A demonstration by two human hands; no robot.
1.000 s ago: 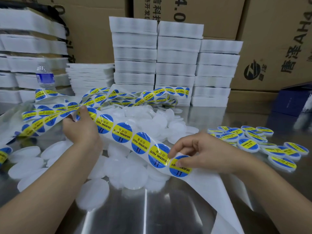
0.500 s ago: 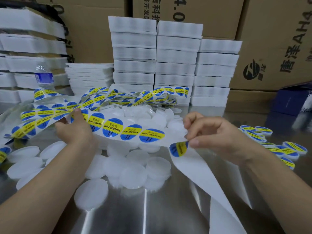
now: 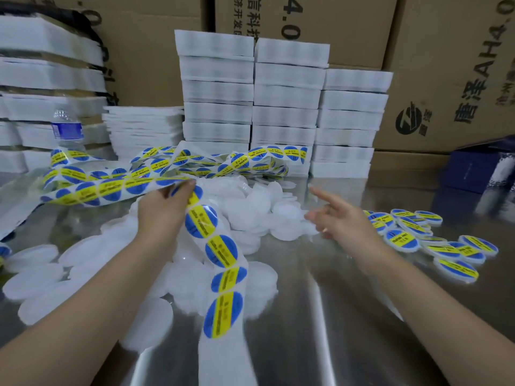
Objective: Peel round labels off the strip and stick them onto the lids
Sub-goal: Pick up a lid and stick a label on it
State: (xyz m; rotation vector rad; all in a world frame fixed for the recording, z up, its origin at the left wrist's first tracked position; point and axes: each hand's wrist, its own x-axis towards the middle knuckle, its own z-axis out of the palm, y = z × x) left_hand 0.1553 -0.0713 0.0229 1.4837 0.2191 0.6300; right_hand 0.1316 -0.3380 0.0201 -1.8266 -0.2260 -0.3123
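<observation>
Shiny metal table (image 3: pixel 320 316) bears plain white lids (image 3: pixel 250 207), labelled lids (image 3: pixel 401 240), tangled label strip (image 3: pixel 178 162), white stacks (image 3: pixel 284 107).

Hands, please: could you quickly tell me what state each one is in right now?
Left hand: closed, gripping the label strip.
Right hand: open, fingers extended near the white lids, holding nothing visible.

The right hand (image 3: pixel 338 218) is motion-blurred; its fingers' contents cannot be told. The strip (image 3: pixel 223 277) runs off the bottom edge.

One left hand (image 3: pixel 161 213), one right hand (image 3: pixel 342 221), one label strip (image 3: pixel 221 250), one bottle (image 3: pixel 67 126), three tall white stacks (image 3: pixel 217 90).
</observation>
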